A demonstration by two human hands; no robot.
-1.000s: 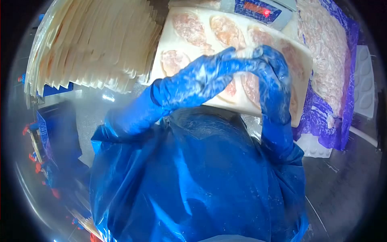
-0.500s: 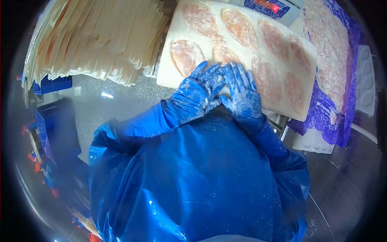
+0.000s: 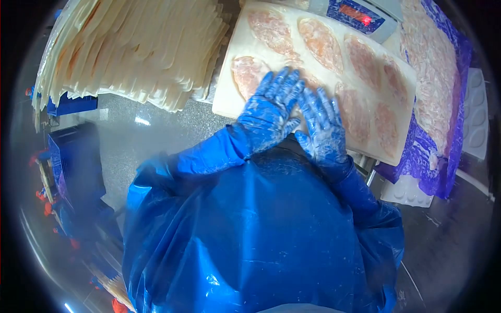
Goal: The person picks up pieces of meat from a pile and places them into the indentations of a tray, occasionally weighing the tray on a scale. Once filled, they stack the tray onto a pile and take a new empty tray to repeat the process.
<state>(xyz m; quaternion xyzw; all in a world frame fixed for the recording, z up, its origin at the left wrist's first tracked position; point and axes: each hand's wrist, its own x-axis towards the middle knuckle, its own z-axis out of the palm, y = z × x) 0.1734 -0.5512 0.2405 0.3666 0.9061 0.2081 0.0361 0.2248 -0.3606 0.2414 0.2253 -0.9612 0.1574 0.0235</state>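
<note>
A white moulded tray [image 3: 224,101] lies in front of me, its leaf-shaped hollows filled with pale pink raw meat [image 3: 320,44]. My left hand [image 3: 270,112], in a blue glove smeared white, presses flat on the near edge with fingers stretched out. It partly covers a meat portion [image 3: 248,73] at the near left. Beside it my right hand [image 3: 322,128], gloved alike, also rests flat with fingers extended and slightly spread. Between them the hands hide most of the near middle hollow. Neither hand grips anything.
At the left stands a thick stack of whitish trays [image 3: 130,52]. Behind the filled tray is a scale with a red display [image 3: 356,14]. To the right, a heap of raw meat [image 3: 430,78] lies on purple film [image 3: 417,143]. Another moulded tray [image 3: 475,115] sits beyond it.
My left hand has turned, its fingers now closer together and farther over the tray. My right hand stays flat, its fingers spread a little more. The whole view has shifted slightly.
</note>
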